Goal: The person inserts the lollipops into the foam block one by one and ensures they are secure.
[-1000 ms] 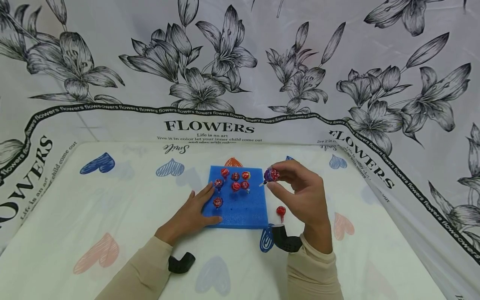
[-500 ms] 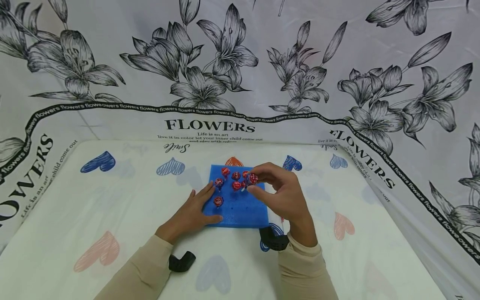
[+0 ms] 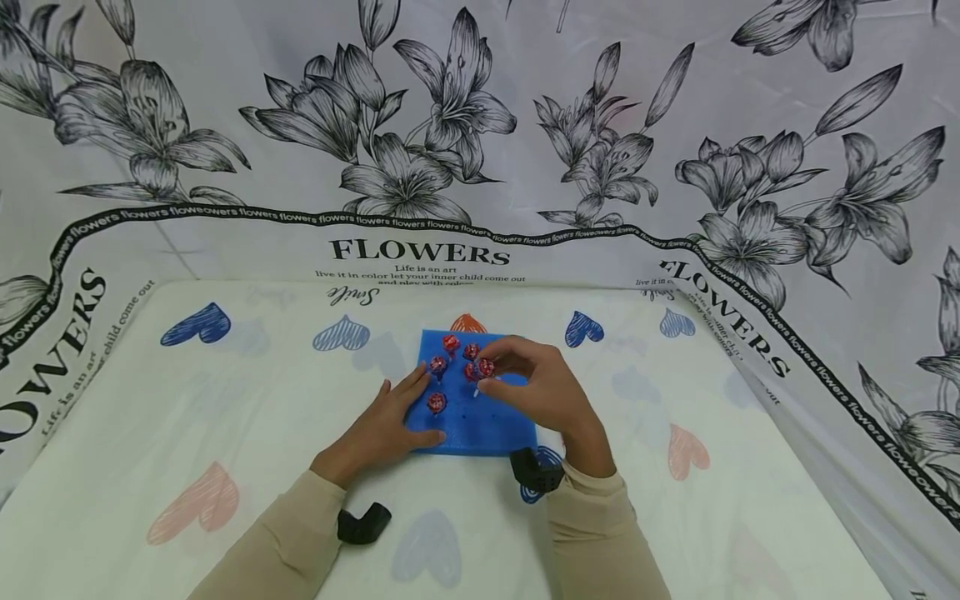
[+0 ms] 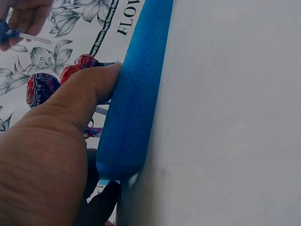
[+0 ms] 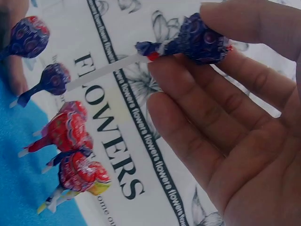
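My right hand [image 3: 553, 390] pinches a wrapped lollipop [image 5: 202, 41] by its purple and red head between thumb and fingers. Its white stick [image 5: 103, 71] points out over a blue foam block [image 3: 491, 432]. More wrapped lollipops stand upright on that block, one near its left side [image 3: 437, 403]. Some at the back right are hidden behind my right hand in the head view. My left hand [image 3: 384, 435] rests on the block's left side with fingers spread. In the left wrist view the thumb [image 4: 89, 87] lies across the block's face.
The block lies on a white cloth [image 3: 285, 433] printed with hearts. Behind the table hangs a flower-print sheet [image 3: 600, 167]. A black curved piece [image 3: 364, 525] sits by the left wrist, another [image 3: 536, 470] by the right wrist.
My right hand has carried the lollipop left, from beside the block to above its back part. A loose red lollipop right of the block is now hidden. My left hand stays in place.
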A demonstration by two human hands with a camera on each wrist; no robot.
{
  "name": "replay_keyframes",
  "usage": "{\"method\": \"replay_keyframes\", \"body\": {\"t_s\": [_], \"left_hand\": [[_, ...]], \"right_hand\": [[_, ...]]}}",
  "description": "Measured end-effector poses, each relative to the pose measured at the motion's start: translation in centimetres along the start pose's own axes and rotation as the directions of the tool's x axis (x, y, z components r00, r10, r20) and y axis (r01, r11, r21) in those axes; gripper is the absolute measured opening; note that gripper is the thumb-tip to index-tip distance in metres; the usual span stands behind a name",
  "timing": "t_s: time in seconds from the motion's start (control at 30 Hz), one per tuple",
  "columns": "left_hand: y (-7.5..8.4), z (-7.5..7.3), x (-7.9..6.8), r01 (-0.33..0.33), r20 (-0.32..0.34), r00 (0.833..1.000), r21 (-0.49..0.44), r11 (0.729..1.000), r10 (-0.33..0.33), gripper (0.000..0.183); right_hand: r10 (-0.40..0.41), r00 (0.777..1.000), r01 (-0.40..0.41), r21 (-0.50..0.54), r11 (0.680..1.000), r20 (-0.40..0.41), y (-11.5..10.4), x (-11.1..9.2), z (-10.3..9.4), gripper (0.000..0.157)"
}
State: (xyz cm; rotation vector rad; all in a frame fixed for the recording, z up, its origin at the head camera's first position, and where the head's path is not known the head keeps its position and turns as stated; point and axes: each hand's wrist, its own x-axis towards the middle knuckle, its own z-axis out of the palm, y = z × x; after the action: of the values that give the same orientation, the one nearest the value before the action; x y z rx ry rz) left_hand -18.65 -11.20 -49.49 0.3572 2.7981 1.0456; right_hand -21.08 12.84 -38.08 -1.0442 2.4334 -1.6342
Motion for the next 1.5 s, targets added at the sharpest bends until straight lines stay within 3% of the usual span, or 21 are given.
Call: {"method": "replay_keyframes", "body": {"t_s": [0.23, 1.0, 1.23, 1.5], "left_hand": [[-0.1, 0.0, 0.0, -0.006, 0.002, 1.000, -0.001, 1.000, 0.006, 0.099], [-0.3, 0.0, 0.0, -0.037, 0.000, 0.999, 0.007, 0.999, 0.037, 0.099], [-0.3, -0.1, 0.0, -0.037, 0.000, 0.999, 0.005, 0.999, 0.037, 0.099], [-0.2, -0.1, 0.1, -0.032, 0.001, 0.999, 0.006, 0.999, 0.032, 0.099]], "right_hand": [[0.030, 0.997, -0.032, 0.025, 0.999, 0.074, 2.5, 0.4, 0.5, 0.028], [0.216, 0.950, -0.219, -0.014, 0.976, 0.225, 4.5, 0.9, 1.8, 0.023], [0.270, 0.927, -0.256, -0.088, 0.963, 0.260, 5.4, 0.9, 2.4, 0.019], [0.292, 0.915, -0.259, -0.149, 0.954, 0.280, 4.8, 0.9, 2.3, 0.021]]}}
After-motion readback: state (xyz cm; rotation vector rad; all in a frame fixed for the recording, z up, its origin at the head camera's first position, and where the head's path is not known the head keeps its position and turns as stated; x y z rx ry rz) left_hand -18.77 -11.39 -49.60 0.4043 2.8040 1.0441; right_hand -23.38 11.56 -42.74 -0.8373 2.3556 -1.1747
